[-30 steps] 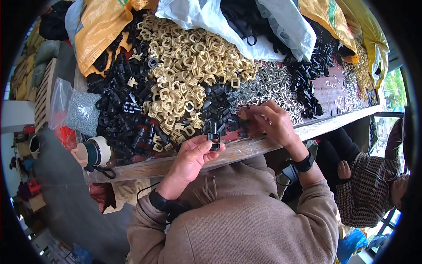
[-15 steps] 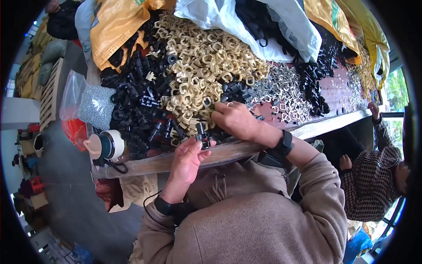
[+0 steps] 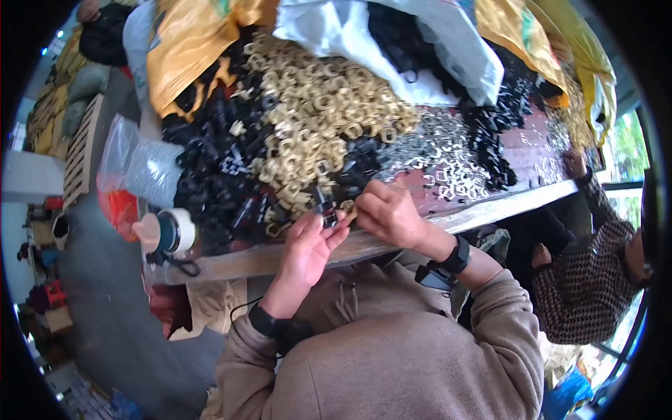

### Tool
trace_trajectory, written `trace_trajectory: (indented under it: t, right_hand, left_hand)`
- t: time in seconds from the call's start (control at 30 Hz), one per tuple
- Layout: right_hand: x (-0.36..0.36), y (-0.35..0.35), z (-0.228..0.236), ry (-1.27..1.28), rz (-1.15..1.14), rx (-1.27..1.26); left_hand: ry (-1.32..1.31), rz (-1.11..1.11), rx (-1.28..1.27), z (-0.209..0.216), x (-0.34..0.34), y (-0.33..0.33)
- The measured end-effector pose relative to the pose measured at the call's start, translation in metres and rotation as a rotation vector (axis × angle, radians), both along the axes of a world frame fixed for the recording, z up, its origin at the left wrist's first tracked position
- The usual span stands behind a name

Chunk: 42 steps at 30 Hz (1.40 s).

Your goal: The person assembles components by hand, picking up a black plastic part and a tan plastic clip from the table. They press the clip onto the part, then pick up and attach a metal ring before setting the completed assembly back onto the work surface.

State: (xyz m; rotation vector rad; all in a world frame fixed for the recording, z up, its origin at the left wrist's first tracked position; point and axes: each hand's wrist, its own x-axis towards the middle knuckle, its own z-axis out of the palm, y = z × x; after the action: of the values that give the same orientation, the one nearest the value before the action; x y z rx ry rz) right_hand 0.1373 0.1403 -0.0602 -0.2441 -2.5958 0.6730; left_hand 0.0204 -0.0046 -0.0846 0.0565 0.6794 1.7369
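Observation:
My left hand [image 3: 306, 252] is palm-up by the table's front edge, its thumb and fingers gripping a small black plastic fitting [image 3: 323, 204]. Close on its right, my right hand [image 3: 393, 215] is pinched on a small beige plastic clip [image 3: 350, 208], which is partly covered by the fingers. The clip is beside the black fitting; whether they touch is hard to tell. Beyond both hands spreads a heap of beige ring-shaped clips [image 3: 301, 133]. Black fittings [image 3: 210, 175] are piled to its left, and small metal clips [image 3: 448, 150] lie to its right.
A lidded cup [image 3: 183, 229] stands at the table's left corner, near a clear bag of small pale pieces [image 3: 155, 171]. Orange [image 3: 185, 59] and white sacks [image 3: 322, 28] line the back. A wooden edge [image 3: 238, 266] bounds the front. A co-worker [image 3: 588, 280] sits at the right.
My right hand has come back from the beige heap toward my left hand, bringing a beige clip. My left hand has shifted slightly right, still gripping the black fitting.

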Motion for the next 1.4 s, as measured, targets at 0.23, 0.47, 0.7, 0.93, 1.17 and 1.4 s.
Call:
trace_trajectory:
  t: [0.23, 0.47, 0.7, 0.93, 1.17, 1.4]
  right_hand:
    - [0.010, 0.009, -0.018, -0.242, -0.050, -0.357]
    - [0.025, 0.024, -0.009, -0.265, 0.054, -0.803]
    - [0.030, 0.010, -0.009, -0.052, 0.096, -0.664]
    - [0.021, -0.006, -0.015, 0.134, 0.065, -0.274]
    - [0.011, -0.007, -0.011, 0.270, 0.095, -0.151]
    - [0.045, 0.019, 0.009, 0.017, 0.139, -0.600]
  left_hand:
    - [0.734, -0.107, -0.235, 0.010, 0.011, 0.001]
    - [0.900, -0.142, -0.083, 0.011, 0.018, 0.019]
    - [0.369, 0.000, -0.037, 0.000, 0.005, 0.012]
    - [0.118, 0.073, 0.049, -0.008, 0.002, 0.001]
    - [0.053, 0.123, 0.004, -0.012, 0.003, -0.003]
    - [0.118, -0.064, 0.026, 0.017, 0.026, 0.021]
